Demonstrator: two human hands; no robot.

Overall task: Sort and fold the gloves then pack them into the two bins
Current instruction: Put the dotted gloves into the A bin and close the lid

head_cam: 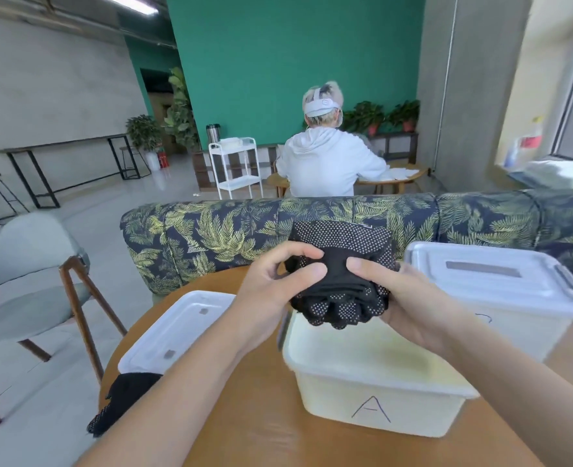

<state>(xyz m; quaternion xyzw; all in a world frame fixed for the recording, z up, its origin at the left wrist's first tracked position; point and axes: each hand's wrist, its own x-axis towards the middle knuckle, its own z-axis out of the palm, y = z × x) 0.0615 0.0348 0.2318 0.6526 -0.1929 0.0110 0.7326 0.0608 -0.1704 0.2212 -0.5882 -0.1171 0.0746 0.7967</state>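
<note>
I hold a folded bundle of black dotted gloves [340,264] in the air above the far edge of the open bin marked A [376,389]. My left hand [275,288] grips the bundle's left side and my right hand [403,298] grips its right side. Bin A stands in the middle of the round wooden table [244,416]. A second bin [500,298] with its grey lid on stands to the right. Another black dotted glove [120,402] hangs over the table's left edge, partly hidden by my left forearm.
A loose bin lid [177,328] lies on the table at the left. A leaf-patterned sofa [211,241] runs behind the table. A grey chair [32,284] stands at the left. A person in a white hoodie [325,160] sits beyond, back turned.
</note>
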